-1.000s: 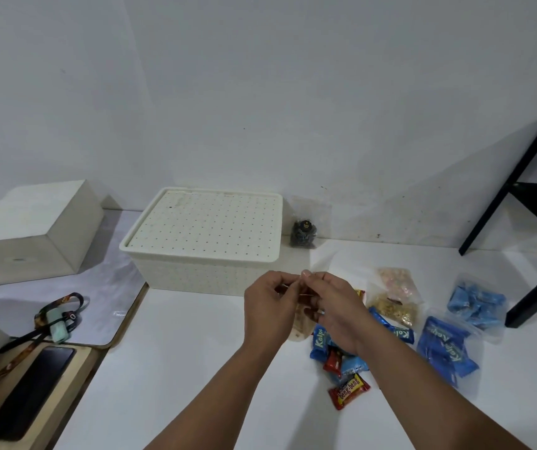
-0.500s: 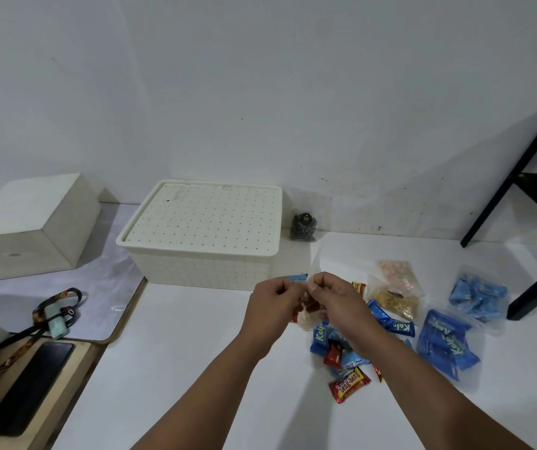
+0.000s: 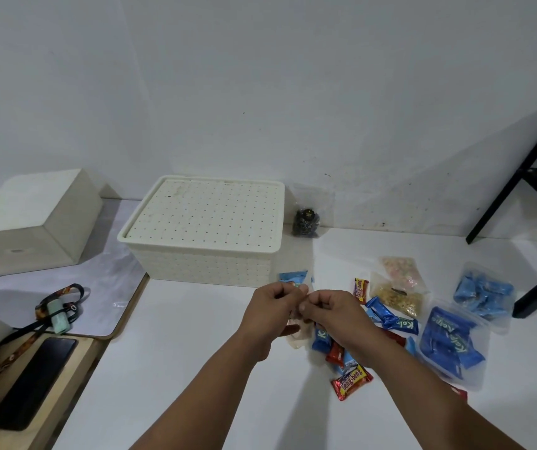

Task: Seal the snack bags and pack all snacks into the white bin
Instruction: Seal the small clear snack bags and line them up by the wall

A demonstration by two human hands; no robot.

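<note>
I am early in the job, as far as I can judge: the white bin (image 3: 208, 254) sits at the back of the tabletop (image 3: 176, 368) with its perforated lid (image 3: 208, 216) on, so nothing looks packed yet, though I cannot see inside. My left hand (image 3: 272, 306) and right hand (image 3: 329, 311) meet just in front of the bin, and the fingers (image 3: 303, 307) of both are pinched on the top edge of a small clear bag (image 3: 297, 336), which hangs down from my grip toward the tabletop; I take this to be the sealing step. The bag's long axis runs roughly up and down, mouth uppermost between my fingers, bottom pointing at the tabletop, and the seal line runs left to right across my fingertips. Whether the strip is closed yet I cannot tell, because my hands cover it. Still waiting are the loose blue wrappers (image 3: 394, 319) and the red wafer bars (image 3: 351, 383) scattered under and right of my hands, a blue packet (image 3: 293, 277) just beside the bin, two pouches of pale snacks (image 3: 397, 287), two clear bags of blue sweets (image 3: 452, 342) on the right, and a bag of dark sweets (image 3: 307, 219) propped against the wall beside the bin. The lid will have to come off before any of these goes in.
</note>
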